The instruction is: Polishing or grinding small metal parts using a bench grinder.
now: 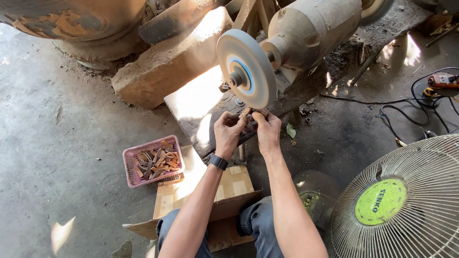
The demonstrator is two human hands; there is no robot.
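Grey concrete floor, dusty and patched with sunlight, fills the scene around a person seated low, looking down at both arms. Beyond the hands, up and to the right, sits a bulky dust-coated grinder motor on a rough dark bench. To the right of the right hand and nearer the person stands a round wire-guarded fan with a green hub. Past the left hand, further away and to the left, a large sandstone-coloured block lies tilted on the floor. Under the forearms, close to the knees, a flattened cardboard box is spread out. Directly above the fingertips spins the pale buffing wheel with a blue centre ring, mounted on the motor's shaft. Left of the left forearm, a pink plastic basket rests partly on the cardboard, holding a heap of small brown wooden pieces. The left hand, a black wristband just below it, and the right hand are drawn close together, fingers pinched from both sides on a small wooden piece. That piece sits between the two sets of fingertips, raised to just beneath the wheel's lower edge; whether it touches the wheel cannot be told.
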